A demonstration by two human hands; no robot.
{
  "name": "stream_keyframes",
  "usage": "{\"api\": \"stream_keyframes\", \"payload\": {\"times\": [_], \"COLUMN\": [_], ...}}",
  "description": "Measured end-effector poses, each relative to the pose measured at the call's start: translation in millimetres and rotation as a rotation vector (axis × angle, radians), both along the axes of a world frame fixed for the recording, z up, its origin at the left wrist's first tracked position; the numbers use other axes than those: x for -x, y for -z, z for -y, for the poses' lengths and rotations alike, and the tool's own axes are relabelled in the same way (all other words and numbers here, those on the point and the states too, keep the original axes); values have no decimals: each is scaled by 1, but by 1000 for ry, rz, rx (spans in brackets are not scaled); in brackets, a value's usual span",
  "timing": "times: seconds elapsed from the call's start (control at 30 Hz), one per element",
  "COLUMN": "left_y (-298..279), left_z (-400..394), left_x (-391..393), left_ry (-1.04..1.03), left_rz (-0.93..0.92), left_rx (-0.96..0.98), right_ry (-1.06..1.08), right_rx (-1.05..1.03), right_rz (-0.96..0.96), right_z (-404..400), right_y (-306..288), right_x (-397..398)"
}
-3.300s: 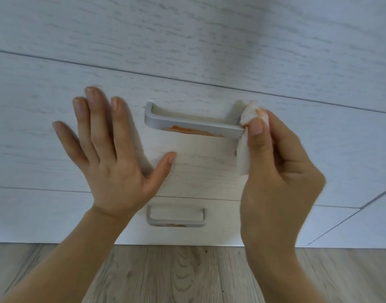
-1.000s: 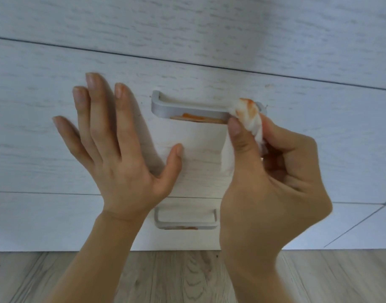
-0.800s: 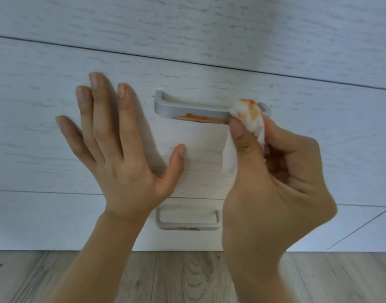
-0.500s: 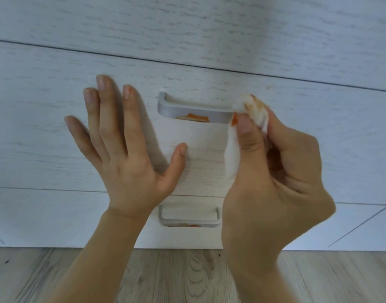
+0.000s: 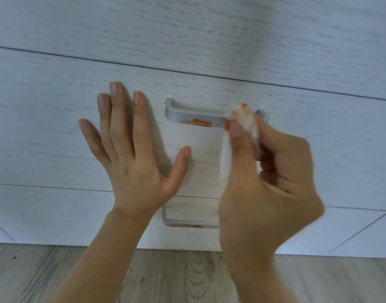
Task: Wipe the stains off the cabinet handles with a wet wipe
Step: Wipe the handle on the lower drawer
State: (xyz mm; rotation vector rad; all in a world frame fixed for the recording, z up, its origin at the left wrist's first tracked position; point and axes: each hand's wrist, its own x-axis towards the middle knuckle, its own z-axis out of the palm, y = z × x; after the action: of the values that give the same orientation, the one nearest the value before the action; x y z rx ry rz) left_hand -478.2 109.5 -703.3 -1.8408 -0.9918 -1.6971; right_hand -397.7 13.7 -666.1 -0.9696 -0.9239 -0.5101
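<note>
A silver bar handle (image 5: 187,115) sits on the white middle drawer front (image 5: 56,132), with an orange stain (image 5: 198,122) along its lower edge. My right hand (image 5: 266,189) pinches a white wet wipe (image 5: 244,121), smeared orange, and presses it on the handle's right part. The handle's right end peeks out behind the wipe. My left hand (image 5: 130,154) lies flat with fingers spread on the drawer front, left of the handle. A second silver handle (image 5: 185,221) on the drawer below also shows orange on its underside, half hidden by my hands.
Another white panel (image 5: 187,29) runs above the middle drawer. A wood-grain floor (image 5: 176,278) lies under the cabinet. A neighbouring cabinet front (image 5: 367,232) meets the drawers at the lower right.
My right hand has rubbed the wipe back and forth over the right part of the handle, and the visible orange stain has shortened. My left hand has stayed flat on the drawer front.
</note>
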Motion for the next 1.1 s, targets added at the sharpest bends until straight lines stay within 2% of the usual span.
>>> {"api": "stream_keyframes", "payload": {"times": [0.1, 0.27, 0.4, 0.5, 0.8, 1.1], "left_y": [1, 1, 2, 3, 4, 5], "left_z": [0, 0, -1, -2, -1, -5], "left_x": [2, 2, 2, 2, 2, 2], "left_ry": [4, 8, 10, 4, 16, 5], "left_rz": [-15, -10, -11, -6, -5, 0], "left_rx": [4, 17, 18, 12, 17, 1], "right_ry": [-48, 8, -11, -10, -118, -118], "right_rx": [-12, 30, -15, 31, -5, 11], "right_rz": [-22, 5, -10, 41, -100, -75], "right_z": [3, -6, -8, -7, -8, -11], "right_y": [-2, 3, 2, 1, -2, -1], "right_x": [-1, 5, 8, 9, 21, 26]}}
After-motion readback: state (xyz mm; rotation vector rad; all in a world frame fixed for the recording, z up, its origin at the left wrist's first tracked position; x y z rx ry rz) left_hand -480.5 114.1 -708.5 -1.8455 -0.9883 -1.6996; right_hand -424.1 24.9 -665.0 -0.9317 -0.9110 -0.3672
